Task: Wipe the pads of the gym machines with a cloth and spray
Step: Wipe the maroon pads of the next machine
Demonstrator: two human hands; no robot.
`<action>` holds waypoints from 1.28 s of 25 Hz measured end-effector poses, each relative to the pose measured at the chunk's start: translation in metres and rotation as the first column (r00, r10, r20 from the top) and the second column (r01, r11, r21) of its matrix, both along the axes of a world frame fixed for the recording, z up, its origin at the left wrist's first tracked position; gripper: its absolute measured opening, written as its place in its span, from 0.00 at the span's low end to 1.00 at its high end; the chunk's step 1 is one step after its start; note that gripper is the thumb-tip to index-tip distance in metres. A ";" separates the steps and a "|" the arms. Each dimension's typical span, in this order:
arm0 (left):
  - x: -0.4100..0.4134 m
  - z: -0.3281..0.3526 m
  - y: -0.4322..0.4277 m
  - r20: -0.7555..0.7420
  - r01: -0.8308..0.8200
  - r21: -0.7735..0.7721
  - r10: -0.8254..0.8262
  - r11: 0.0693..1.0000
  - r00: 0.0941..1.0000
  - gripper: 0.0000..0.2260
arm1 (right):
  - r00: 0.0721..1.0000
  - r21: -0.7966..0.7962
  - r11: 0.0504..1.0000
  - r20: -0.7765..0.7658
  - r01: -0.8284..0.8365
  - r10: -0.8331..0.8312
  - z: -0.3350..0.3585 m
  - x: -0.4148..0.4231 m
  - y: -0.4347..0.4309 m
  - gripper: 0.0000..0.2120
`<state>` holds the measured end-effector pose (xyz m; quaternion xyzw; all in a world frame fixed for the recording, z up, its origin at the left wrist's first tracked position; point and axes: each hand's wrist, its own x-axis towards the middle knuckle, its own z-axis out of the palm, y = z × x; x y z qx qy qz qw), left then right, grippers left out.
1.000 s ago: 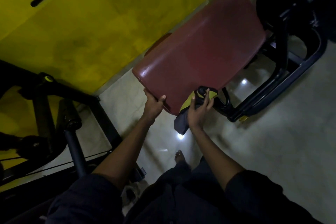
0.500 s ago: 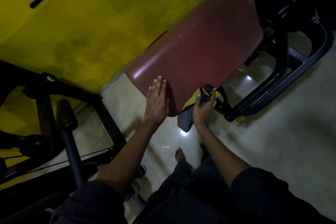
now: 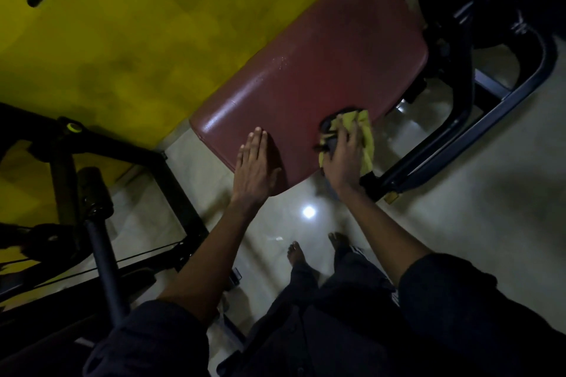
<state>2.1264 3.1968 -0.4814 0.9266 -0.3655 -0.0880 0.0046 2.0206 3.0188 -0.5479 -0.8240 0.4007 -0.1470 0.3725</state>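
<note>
A dark red machine pad point(image 3: 321, 70) slopes across the middle of the head view. My left hand point(image 3: 254, 168) lies flat on its near edge, fingers straight and together. My right hand point(image 3: 344, 162) holds a bunched yellow and grey cloth point(image 3: 364, 131) against the pad's near right corner, fingers curled into the folds. Part of the cloth hangs below the pad's edge. No spray bottle is in view.
The pad's black steel frame point(image 3: 459, 131) runs down to the pale tiled floor point(image 3: 459, 223) on the right. Another black machine with a padded roller point(image 3: 95, 193) stands at the left, before a yellow wall point(image 3: 153, 24). My bare feet point(image 3: 295, 254) stand just below the pad.
My left hand let go of the pad's underside and now lies flat on top. My right hand brought the cloth up from under the edge onto the pad's surface.
</note>
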 end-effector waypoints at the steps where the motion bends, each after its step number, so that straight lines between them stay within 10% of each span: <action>1: 0.001 0.000 0.001 -0.006 -0.018 -0.009 0.018 1.000 1.000 0.41 | 0.990 -0.070 0.988 -0.033 -0.140 0.138 0.000 -0.002 0.009 0.40; 6: 0.009 -0.004 0.007 -0.045 -0.002 -0.029 0.001 1.000 0.999 0.40 | 0.907 -0.201 0.885 -0.057 -0.419 0.416 0.002 0.008 -0.029 0.43; 13: 0.022 -0.002 0.016 0.019 0.047 -0.128 -0.045 0.991 0.999 0.31 | 0.988 -0.130 0.980 0.022 -0.148 0.152 0.019 0.050 -0.034 0.39; 18: 0.059 0.008 0.015 0.054 0.077 -0.126 -0.070 0.989 0.996 0.37 | 0.824 -0.333 0.761 -0.105 -0.557 0.557 0.021 0.048 -0.013 0.44; 25: 0.061 0.003 0.015 0.012 0.070 -0.196 -0.069 0.978 0.998 0.38 | 0.979 -0.241 0.953 0.036 -0.185 0.199 0.039 0.087 -0.012 0.37; 32: 0.059 -0.008 0.017 0.034 0.063 -0.309 -0.056 0.949 0.998 0.35 | 0.819 -0.433 0.714 -0.115 -0.550 0.562 0.031 0.072 -0.032 0.43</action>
